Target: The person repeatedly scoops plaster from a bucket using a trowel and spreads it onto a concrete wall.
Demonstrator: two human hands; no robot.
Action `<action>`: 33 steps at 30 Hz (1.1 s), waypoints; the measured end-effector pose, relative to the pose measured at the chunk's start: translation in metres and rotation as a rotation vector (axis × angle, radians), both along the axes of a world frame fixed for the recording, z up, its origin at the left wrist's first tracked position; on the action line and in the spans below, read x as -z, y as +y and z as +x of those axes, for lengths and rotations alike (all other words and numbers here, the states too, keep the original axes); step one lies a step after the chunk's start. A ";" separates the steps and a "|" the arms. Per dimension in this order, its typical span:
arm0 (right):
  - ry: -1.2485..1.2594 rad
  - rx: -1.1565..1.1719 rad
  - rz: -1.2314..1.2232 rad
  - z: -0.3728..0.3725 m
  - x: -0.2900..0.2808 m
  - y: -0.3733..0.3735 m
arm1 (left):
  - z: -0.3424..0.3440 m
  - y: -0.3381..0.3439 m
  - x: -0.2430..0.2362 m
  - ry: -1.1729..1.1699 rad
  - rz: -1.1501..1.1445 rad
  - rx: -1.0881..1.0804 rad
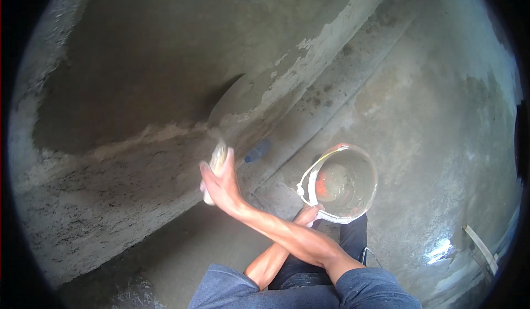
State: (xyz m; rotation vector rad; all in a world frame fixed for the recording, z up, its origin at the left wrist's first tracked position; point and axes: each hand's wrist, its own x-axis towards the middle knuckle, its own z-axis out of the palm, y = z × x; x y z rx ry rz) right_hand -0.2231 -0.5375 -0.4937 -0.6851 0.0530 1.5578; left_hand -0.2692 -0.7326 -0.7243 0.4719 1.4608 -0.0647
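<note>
My right arm crosses over my left and reaches up to the left. In my right hand [222, 183] is the pale handle of a trowel [218, 157], fingers wrapped round it. Its wide grey blade lies close against the dark plastered surface, and a dark curved shadow runs along one edge; blade and surface blend in colour. My left hand [308, 215] grips the near left rim of a white bucket [343, 219], with part of the fingers hidden by it. Inside the bucket sits wet grey mix [348, 185], with an orange patch on the inner wall.
A clear blue-tinted plastic bottle [257, 151] lies by the foot of the plastered surface [149, 60]. A rough, unsmoothed ledge [110, 193] runs along its lower side. Grey concrete floor [408, 143] spreads to the right, with a narrow pale strip [481, 248] at the far right.
</note>
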 end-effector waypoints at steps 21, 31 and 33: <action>-0.031 0.072 -0.194 -0.025 0.012 -0.026 | 0.006 0.005 -0.042 0.023 0.024 0.047; 0.036 0.043 -0.098 -0.027 0.007 0.004 | -0.005 0.004 -0.038 0.009 0.092 0.117; 0.007 0.035 -0.018 -0.030 -0.020 -0.029 | -0.012 0.008 -0.044 0.034 0.074 0.097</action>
